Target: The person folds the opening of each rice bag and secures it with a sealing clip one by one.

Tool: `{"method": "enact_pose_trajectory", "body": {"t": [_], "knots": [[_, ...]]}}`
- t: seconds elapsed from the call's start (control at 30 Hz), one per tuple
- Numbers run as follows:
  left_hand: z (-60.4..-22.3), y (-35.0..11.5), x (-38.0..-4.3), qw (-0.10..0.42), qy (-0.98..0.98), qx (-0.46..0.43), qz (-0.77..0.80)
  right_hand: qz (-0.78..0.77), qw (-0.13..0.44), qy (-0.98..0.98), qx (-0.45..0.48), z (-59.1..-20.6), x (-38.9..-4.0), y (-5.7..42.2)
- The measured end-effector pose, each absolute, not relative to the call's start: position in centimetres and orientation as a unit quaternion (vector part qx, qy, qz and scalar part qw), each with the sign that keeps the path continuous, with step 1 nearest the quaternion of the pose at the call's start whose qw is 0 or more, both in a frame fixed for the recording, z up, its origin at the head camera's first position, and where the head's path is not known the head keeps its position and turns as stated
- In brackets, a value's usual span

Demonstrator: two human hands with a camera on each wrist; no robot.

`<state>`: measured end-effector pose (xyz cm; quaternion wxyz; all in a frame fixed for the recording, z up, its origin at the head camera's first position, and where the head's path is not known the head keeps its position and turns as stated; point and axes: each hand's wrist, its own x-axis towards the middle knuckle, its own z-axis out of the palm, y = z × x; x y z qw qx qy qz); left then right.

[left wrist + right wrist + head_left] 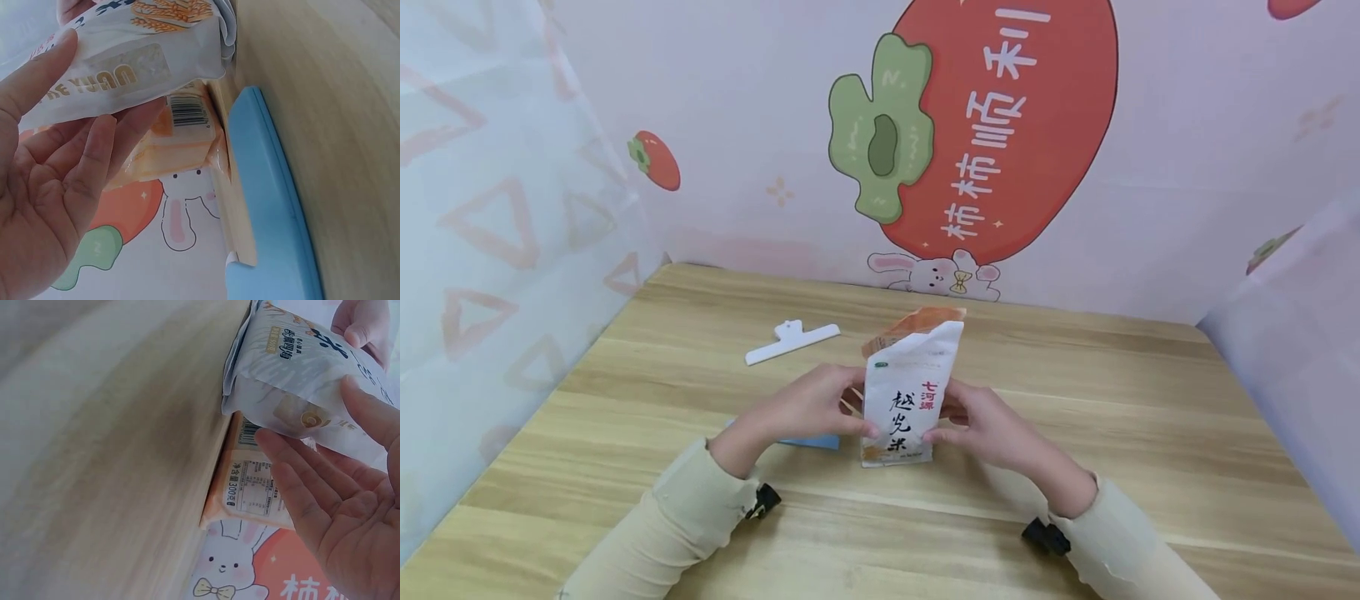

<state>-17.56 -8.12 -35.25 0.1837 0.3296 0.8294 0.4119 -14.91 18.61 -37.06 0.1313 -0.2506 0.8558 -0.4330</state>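
A white bag of rice (912,375) stands upright on the table, its top edge slanting up to the right. My left hand (822,402) holds its left side, thumb at the front and fingers behind. On the other side my right hand (988,421) grips it the same way. In the left wrist view, the bag (147,69) lies between the left thumb and fingers; in the right wrist view, the bag (294,381) is likewise within the right hand (350,519). Behind it is an orange package (925,320) with a barcode, mostly hidden in the head view.
A white sealing clip (793,338) lies on the table (1112,433) at the back left. Under the left wrist is a flat blue object (816,442), a long blue strip (269,181) in the left wrist view. Printed cloth walls (737,167) enclose the table's back and sides.
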Motion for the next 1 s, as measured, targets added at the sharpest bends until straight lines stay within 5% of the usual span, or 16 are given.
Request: {"method": "enact_pose_trajectory", "body": {"t": [1.0], "knots": [[-34.8,-6.4,-16.1,0.237,0.791,0.394,0.403,-0.423,0.131,0.865,-0.236,-36.8,-10.3,20.5]]}}
